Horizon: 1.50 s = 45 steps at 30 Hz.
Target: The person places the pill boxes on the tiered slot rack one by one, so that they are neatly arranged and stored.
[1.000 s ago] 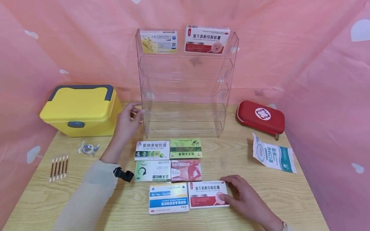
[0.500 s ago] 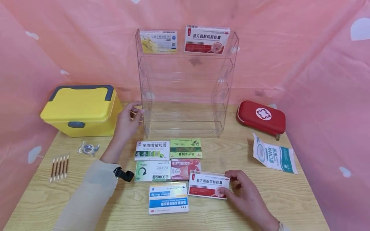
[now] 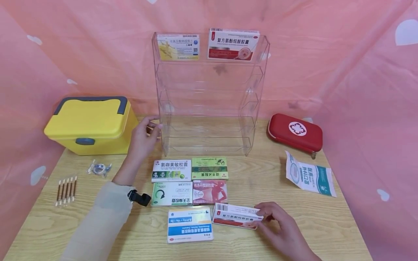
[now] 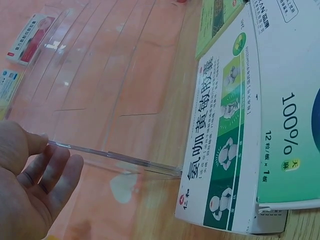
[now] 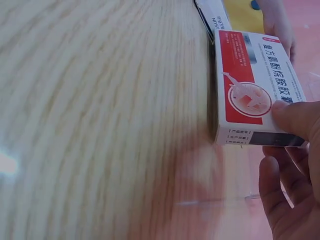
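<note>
My right hand [image 3: 282,228] pinches one end of a red-and-white medicine box [image 3: 238,216], which is tipped up so its long side edge faces the head camera. In the right wrist view the thumb presses the printed face of this box [image 5: 245,82]. My left hand [image 3: 145,137] holds the left side edge of a clear acrylic display rack [image 3: 209,125]; the left wrist view shows thumb and fingers at that edge. The rack's top tier bears a yellow-and-white box [image 3: 179,48] and another red-and-white box [image 3: 233,45].
Several medicine boxes lie in rows before the rack, among them a blue-and-white box [image 3: 190,224] and a pink box [image 3: 209,192]. A yellow case [image 3: 91,123], cotton swabs [image 3: 66,190] and coiled tubing [image 3: 99,168] are left; a red pouch [image 3: 295,133] and mask packet [image 3: 310,175] right.
My right hand has lifted the red-and-white box off its flat position and tilted it, so its barcoded side edge now shows. The left hand stays at the rack.
</note>
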Available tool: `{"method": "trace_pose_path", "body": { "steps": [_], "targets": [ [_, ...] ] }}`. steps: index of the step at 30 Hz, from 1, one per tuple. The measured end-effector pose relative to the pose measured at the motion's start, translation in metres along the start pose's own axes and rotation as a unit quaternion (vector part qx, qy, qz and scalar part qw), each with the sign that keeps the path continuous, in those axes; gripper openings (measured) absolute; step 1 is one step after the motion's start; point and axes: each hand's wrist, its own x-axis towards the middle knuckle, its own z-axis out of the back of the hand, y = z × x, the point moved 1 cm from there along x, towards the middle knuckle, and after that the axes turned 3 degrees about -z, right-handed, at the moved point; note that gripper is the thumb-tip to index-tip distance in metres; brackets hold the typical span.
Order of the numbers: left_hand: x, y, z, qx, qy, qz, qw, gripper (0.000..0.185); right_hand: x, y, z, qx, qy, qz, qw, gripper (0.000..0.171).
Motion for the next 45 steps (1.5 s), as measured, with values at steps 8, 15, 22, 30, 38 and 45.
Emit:
{"method": "trace_pose_path", "body": {
  "steps": [8,15,22,30,38,45],
  "targets": [
    [0.000,-0.001,0.000,0.001,0.000,-0.003,1.0000,0.035,0.013,0.005,0.013,0.055,-0.004,0.031,0.998,0.045],
    [0.002,-0.001,-0.003,0.000,-0.002,-0.006,1.0000,0.036,0.073,0.018,0.030,0.090,-0.018,0.096,0.991,0.042],
    [0.006,-0.001,-0.010,-0.003,0.003,-0.012,0.9999,0.035,0.168,0.049,0.048,0.105,-0.036,0.204,0.973,0.039],
    [0.008,-0.002,-0.014,-0.008,0.001,-0.016,0.9998,0.034,0.277,0.117,0.078,0.119,-0.068,0.247,0.959,0.028],
    [0.009,-0.004,-0.019,-0.010,0.001,-0.028,0.9995,0.033,0.343,0.161,0.098,0.063,-0.117,0.238,0.962,0.030],
    [0.008,-0.008,-0.021,-0.005,0.007,-0.029,0.9996,0.033,0.362,0.173,0.094,0.031,-0.114,0.184,0.976,0.029]
  ]
}}
